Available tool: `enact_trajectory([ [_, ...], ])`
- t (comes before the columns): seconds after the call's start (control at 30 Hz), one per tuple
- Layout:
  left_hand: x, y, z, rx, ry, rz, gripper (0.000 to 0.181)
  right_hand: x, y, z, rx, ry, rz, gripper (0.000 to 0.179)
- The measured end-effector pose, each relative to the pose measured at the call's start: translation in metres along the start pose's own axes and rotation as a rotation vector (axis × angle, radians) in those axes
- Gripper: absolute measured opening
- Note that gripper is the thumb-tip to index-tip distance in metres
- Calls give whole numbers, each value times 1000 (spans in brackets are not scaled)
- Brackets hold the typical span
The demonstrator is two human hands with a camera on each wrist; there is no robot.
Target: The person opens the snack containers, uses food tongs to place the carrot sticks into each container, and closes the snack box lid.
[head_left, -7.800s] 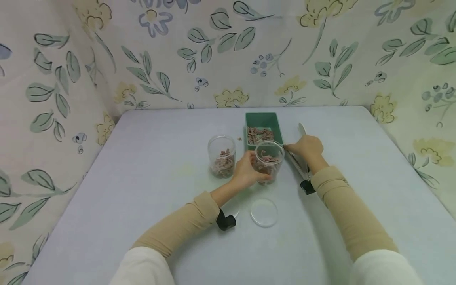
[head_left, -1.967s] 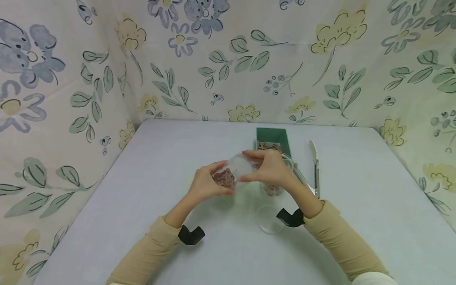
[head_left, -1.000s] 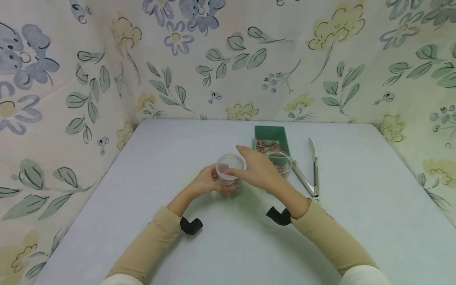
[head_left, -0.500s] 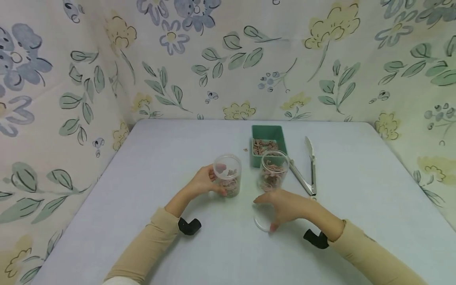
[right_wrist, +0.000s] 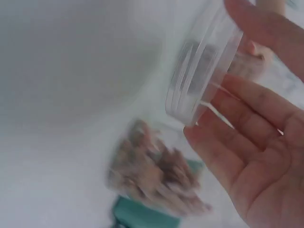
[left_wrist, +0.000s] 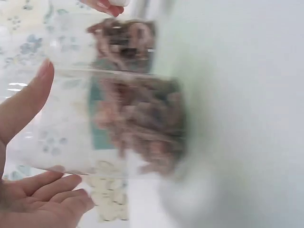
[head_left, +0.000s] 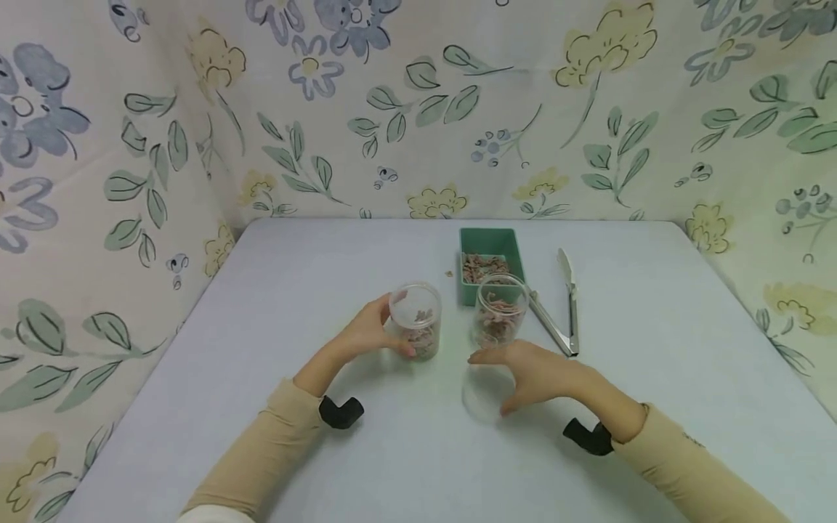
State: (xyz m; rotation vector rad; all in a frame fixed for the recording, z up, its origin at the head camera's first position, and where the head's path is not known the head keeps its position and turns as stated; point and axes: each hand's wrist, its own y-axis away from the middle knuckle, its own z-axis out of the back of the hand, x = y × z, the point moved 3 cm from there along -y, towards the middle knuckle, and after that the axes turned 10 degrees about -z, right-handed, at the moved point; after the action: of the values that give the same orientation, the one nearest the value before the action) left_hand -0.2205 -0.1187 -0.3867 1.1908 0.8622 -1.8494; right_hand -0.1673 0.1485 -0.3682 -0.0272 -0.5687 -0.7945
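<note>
The left clear jar [head_left: 418, 330], partly filled with brown-pink shreds, stands upright on the table. My left hand [head_left: 366, 335] lies around its left side, thumb along the front and fingers behind. In the left wrist view those fingers [left_wrist: 61, 197] look loose, fingertips right at the jar wall. My right hand [head_left: 543, 374] pinches a round clear lid [right_wrist: 199, 71] by its edge, thumb on one side and fingertips on the other. The lid is tilted in the right wrist view. Just beyond that hand stands the right jar [head_left: 498, 319], uncovered, with similar shreds inside.
A green box [head_left: 468, 293] with more shreds sits behind the right jar. Spread metal tongs [head_left: 574, 319] lie to the right of both. One small crumb [head_left: 448, 274] rests on the white table [head_left: 314, 269]. Floral cloth [head_left: 392, 109] hangs behind and at the sides.
My right hand has left the top of the left jar and taken hold of the lid on the table. The left jar now stands upright, and my left fingers have loosened around it.
</note>
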Motion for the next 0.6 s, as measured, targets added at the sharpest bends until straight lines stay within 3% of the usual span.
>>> enact_trajectory([
  [0.13,-32,-1,12,-50,-45,-96,98,-3,15,29,-64,-146,35,72],
  [0.23,-57,-2,12,-52,-27,-180,99,-9,29,49,-134,-225,45,73],
  [0.4,-85,-2,-14,-48,10,-298,94,-23,47,78,-311,-305,56,73],
  [0.5,-94,-1,-39,-53,5,-283,90,-33,52,92,-387,-398,49,73],
  [0.6,-93,-5,-67,-9,-12,-164,88,-43,53,103,-425,-483,-14,74],
])
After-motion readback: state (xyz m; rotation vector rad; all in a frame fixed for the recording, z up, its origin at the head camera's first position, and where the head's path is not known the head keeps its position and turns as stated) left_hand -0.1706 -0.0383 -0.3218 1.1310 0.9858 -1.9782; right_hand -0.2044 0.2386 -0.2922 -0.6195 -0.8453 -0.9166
